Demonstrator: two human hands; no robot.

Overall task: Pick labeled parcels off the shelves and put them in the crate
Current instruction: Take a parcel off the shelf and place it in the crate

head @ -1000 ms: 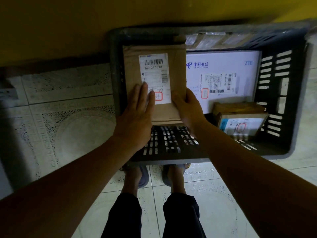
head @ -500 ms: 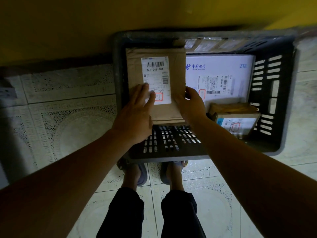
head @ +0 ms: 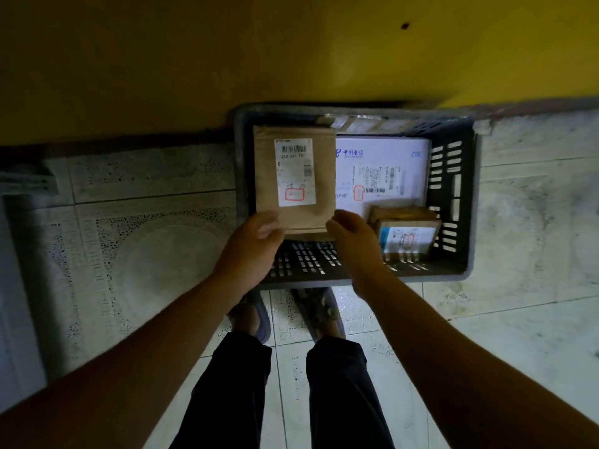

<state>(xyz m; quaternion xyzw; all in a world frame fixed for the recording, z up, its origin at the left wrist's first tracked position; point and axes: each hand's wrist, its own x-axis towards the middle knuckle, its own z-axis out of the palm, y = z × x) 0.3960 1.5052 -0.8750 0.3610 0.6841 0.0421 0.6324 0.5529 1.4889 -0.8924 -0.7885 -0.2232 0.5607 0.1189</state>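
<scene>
A dark plastic crate (head: pixel 453 267) stands on the tiled floor against the yellow wall. A brown parcel (head: pixel 324 176) with a white barcode label lies flat in its left part. My left hand (head: pixel 256 244) is at the parcel's near left corner and my right hand (head: pixel 351 233) at its near right corner. Both have loosely curled fingers, and I see no grip on the parcel. A large white parcel (head: pixel 398 153) lies at the back right of the crate, and a small brown box (head: pixel 406 233) with a blue-edged label sits in front of it.
The crate's slotted floor (head: pixel 308 257) shows in front of the brown parcel. My feet in sandals (head: pixel 259 319) stand just short of the crate's near rim. Patterned floor tiles (head: pixel 146 254) spread to the left and right.
Both hands have drawn back toward me, from on and beside the brown parcel to its near corners. The parcel stays flat in the crate.
</scene>
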